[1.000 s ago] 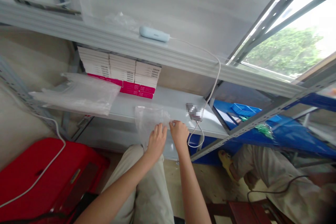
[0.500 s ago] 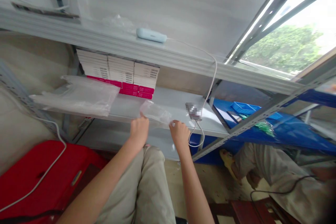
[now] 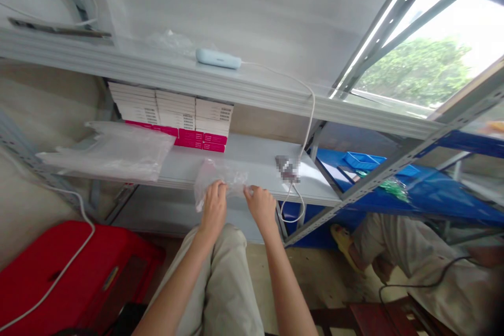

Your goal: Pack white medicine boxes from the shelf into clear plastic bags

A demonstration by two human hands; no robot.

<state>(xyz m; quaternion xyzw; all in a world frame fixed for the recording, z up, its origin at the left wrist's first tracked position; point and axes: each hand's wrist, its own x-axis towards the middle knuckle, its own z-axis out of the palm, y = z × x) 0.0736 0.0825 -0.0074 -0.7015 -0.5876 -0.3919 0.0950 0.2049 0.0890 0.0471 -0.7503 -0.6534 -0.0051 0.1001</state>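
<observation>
Fingertips of the right hand (image 3: 261,207) pinch the right end of a clear, flimsy plastic bag (image 3: 205,174) near mid-frame; the left hand (image 3: 214,207), just beside, seems clamped on its near side. The step looks like working the bag two-handed; the next move calls for a steady pinch. Both forearms rise from the bottom edge, knuckles up, before a grey metal shelf (image 3: 254,157).

The one head-worn camera is looking forward and down from above the person's knees (image 3: 232,252), facing the middle shelf (image 3: 258,156) from close by and leaning slightly, its edges slanting down rightward. It is also taking in the upper shelf (image 3: 275,93) and a window (image 3: 427,65) at right.
</observation>
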